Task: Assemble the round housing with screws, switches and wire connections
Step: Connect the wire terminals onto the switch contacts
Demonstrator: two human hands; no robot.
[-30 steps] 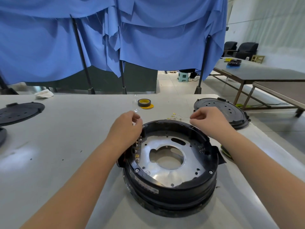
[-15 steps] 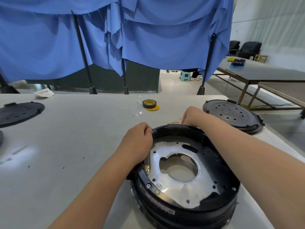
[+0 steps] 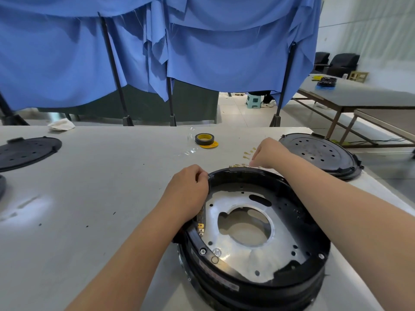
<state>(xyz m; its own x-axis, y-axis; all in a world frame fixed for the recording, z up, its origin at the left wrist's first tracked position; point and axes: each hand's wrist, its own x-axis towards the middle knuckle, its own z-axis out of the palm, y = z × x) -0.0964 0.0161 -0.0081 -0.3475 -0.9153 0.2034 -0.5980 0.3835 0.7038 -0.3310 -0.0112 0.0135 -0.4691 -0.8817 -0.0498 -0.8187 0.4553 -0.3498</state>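
The round black housing (image 3: 247, 292) with a silver inner plate (image 3: 276, 250) lies on the white table in front of me. My left hand (image 3: 188, 194) lies over its left rim, fingers curled round the edge beside a strip of brass contacts (image 3: 200, 227). Just past the far rim, my right hand (image 3: 268, 153) reaches down with its fingertips pinched together at a scatter of small brass terminals (image 3: 246, 153) on the table. What is between the fingertips is hidden. Screws (image 3: 202, 251) sit in the housing rim.
A roll of black tape on a yellow disc (image 3: 204, 140) and a clear plastic scrap (image 3: 188, 151) lie beyond the housing. Black perforated covers rest at the right (image 3: 318, 153) and the left (image 3: 27, 151). A white rag (image 3: 61, 125) sits at the far edge under blue curtains.
My left hand dropped from above the housing onto its left rim. My right hand moved off the far rim out to the brass terminals. The view has come closer to the housing.
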